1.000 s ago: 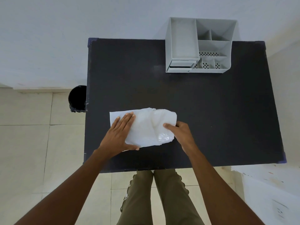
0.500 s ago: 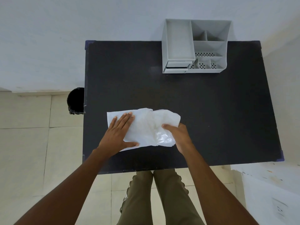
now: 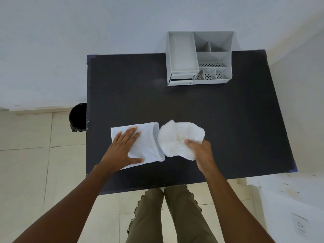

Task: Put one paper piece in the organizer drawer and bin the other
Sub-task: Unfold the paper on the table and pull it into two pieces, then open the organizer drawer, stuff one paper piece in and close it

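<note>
Since a second ago the single white sheet has come apart into two pieces, and the right hand has drawn its share away to the right, opening a narrow gap beside the part the left hand pins down. That left hand lies flat, palm down, fingers straight and slightly spread and pointing away from the person, the thumb stretched out toward the right along the near edge of the flat paper piece; its forearm runs in from the lower left. Under it the flat piece rests on the black table, its torn right edge curling up a little. Just right of that edge, the right hand is closed on the crumpled paper piece, thumb on top and fingers curled beneath, gripping it at its right side so the wrinkled, rounded sheet fans out to the left of the knuckles; whether it touches the table cannot be told. Well beyond both hands, toward the far side, a grey desk organizer stands with its small drawer facing the person. Off to the left beyond the left hand, a black bin sits on the tiled floor, touching or just beside the table's left edge.
</note>
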